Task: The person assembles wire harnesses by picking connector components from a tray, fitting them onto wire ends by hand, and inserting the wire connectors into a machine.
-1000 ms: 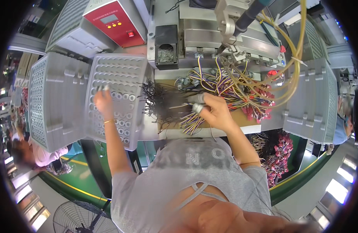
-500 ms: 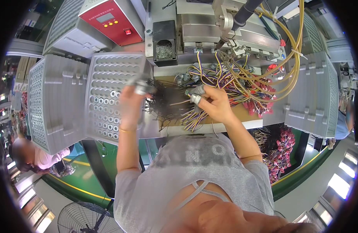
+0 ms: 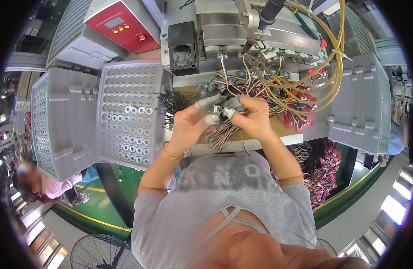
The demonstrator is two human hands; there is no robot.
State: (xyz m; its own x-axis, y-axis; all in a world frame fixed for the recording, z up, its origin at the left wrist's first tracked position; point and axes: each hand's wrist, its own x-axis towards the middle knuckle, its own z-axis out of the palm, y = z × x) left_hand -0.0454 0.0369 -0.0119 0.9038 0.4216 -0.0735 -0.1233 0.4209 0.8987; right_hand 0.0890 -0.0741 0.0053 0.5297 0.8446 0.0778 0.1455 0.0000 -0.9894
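Observation:
Above the bench, my right hand (image 3: 255, 117) pinches a small green circuit board (image 3: 218, 109) with wires between finger and thumb. My left hand (image 3: 191, 124) has come up on the board's other side, its forefinger and thumb apart around it. Whether they touch the board is hard to make out. Pale covers sit on several fingertips of both hands. Beneath and beyond my hands lies a tangle of yellow, purple and dark wires (image 3: 229, 130). A bundle of black wires (image 3: 173, 105) lies beside my left hand.
A grey tray (image 3: 112, 96) holding several metal rings stands left, with stacked trays (image 3: 67, 121) beyond. Behind are a red-fronted control box (image 3: 126, 29), a black bin (image 3: 183, 40) and a metal machine (image 3: 224, 33). Yellowish tubes (image 3: 338, 54) loop down right, near more stacked trays (image 3: 361, 103).
My left hand has moved right, from beside the ring tray to the board. My right hand stays pinched on the board, almost in place.

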